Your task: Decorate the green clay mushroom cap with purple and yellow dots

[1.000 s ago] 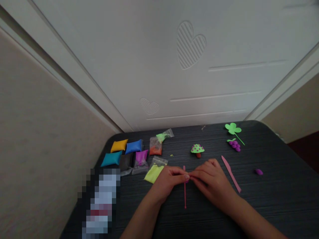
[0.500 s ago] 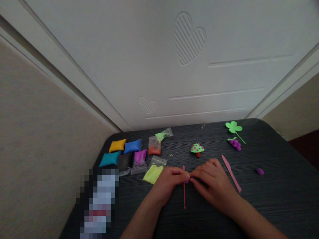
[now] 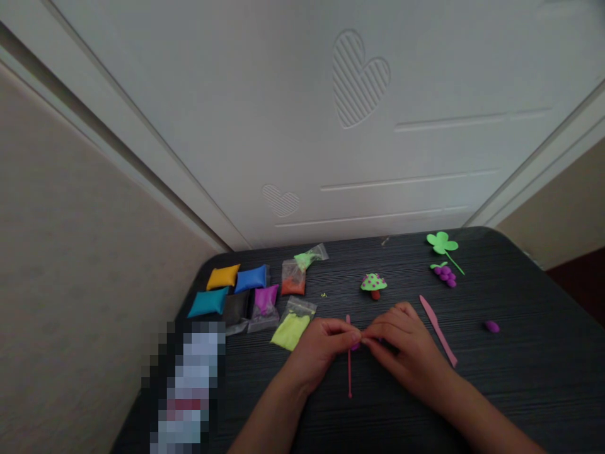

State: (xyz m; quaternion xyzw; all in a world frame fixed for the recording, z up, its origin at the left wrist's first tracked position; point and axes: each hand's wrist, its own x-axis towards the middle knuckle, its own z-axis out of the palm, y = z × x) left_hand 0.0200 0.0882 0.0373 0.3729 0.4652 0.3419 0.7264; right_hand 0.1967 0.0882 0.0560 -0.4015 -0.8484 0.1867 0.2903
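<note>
Near the front middle of the table, my left hand (image 3: pixel 321 348) pinches a small piece of purple clay (image 3: pixel 355 346) between thumb and fingers. Fingertip to fingertip with it, my right hand (image 3: pixel 406 350) is closed in a pinch; what it grips is mostly hidden, though a bit of purple shows beneath its fingers. A thin pink modelling stick (image 3: pixel 350 377) lies on the table under my left fingertips. Right of my right hand rests a pink plastic clay knife (image 3: pixel 437 331). Beyond my hands stands a clay mushroom (image 3: pixel 374 284) with a green, purple-dotted cap and a reddish-brown stem.
Several clay packets, among them a yellow one (image 3: pixel 290 331) and a blue one (image 3: pixel 252 277), lie at the left. A green clay clover (image 3: pixel 442 243), purple clay grapes (image 3: pixel 444 275) and a purple lump (image 3: pixel 492 326) are at the right. A white panel (image 3: pixel 302 126) rises behind the table (image 3: pixel 520 391).
My right fingertips have shifted very slightly to the right, and a little more purple shows under them. My left hand keeps its pinch; the things on the table have not moved.
</note>
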